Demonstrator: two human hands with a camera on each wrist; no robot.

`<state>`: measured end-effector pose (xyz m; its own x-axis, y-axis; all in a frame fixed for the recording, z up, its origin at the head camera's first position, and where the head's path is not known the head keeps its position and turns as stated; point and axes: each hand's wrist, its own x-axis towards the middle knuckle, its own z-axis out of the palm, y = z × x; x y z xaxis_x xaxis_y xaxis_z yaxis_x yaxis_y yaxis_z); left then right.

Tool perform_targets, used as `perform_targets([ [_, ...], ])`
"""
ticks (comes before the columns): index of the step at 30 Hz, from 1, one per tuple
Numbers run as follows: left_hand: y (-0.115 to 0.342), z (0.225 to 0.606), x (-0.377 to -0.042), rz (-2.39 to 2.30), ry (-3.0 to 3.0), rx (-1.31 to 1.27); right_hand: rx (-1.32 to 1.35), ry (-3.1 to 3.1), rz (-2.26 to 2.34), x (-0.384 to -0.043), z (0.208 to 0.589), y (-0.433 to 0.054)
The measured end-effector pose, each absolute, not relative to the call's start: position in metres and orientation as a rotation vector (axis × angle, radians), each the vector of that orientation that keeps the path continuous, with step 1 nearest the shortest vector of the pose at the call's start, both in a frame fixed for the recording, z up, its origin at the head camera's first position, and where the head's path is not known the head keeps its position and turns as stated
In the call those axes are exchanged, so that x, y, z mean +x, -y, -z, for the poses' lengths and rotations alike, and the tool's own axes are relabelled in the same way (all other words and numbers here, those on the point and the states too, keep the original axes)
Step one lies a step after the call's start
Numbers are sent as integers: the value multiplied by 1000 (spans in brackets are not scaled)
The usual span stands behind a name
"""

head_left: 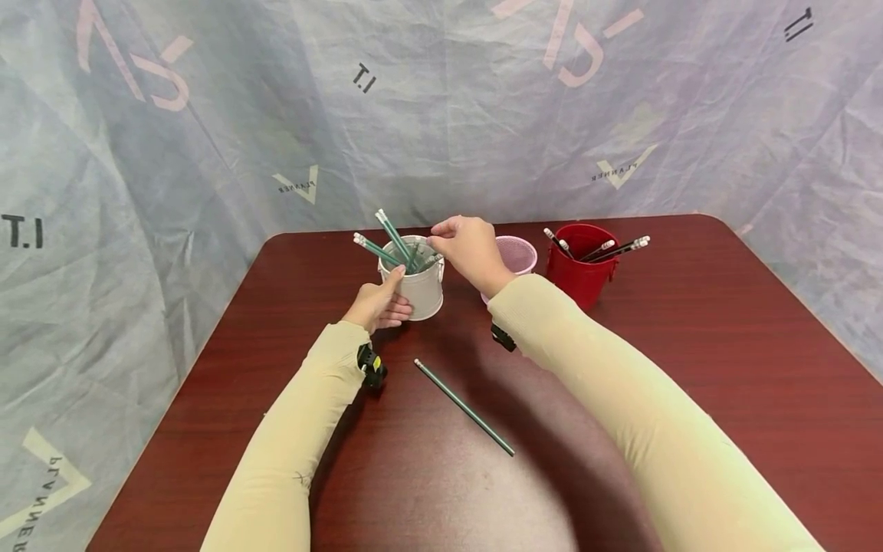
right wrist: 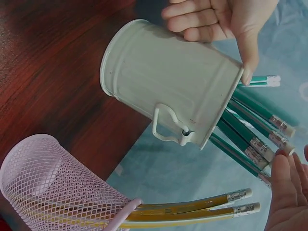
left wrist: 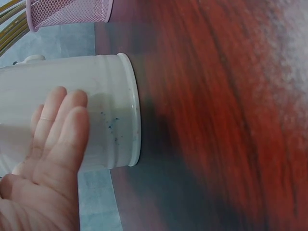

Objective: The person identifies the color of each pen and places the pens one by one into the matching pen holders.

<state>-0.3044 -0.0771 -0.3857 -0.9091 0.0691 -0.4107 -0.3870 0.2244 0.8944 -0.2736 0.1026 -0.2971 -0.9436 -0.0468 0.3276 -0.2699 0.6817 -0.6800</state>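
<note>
My left hand (head_left: 382, 305) is at the left side of a white metal bucket (head_left: 422, 295), its thumb at the rim and its fingers fairly straight along the wall. Several green pencils (right wrist: 250, 139) stand in the bucket, eraser ends up. Over its right rim is my right hand (head_left: 469, 244), thumb and index finger extended. The right wrist view has those fingertips right at the eraser ends, with no pencil gripped between them. One more green pencil (head_left: 464, 406) lies on the table in front of the bucket.
A pink mesh cup (right wrist: 62, 178) with yellow pencils stands right of the bucket, partly behind my right hand. Farther right is a red bucket (head_left: 585, 276) holding several dark pencils. A printed cloth (head_left: 441, 115) hangs behind the brown table (head_left: 724, 345).
</note>
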Motion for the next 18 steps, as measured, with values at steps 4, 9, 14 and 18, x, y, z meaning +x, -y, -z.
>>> perform_targets([
  [4, 78, 386, -305, -1725, -2138, -297, 261, 2532, -1175, -272, 300, -104],
  [9, 76, 386, -304, -1730, -2136, -306, 439, 2284, -1163, -260, 314, -111],
  [14, 76, 386, -305, -1739, -2137, -309, 827, 2532, -819, -239, 345, -115],
  [18, 76, 387, -306, -1734, -2140, -315, 1054, 2917, -492, -219, 372, -111],
])
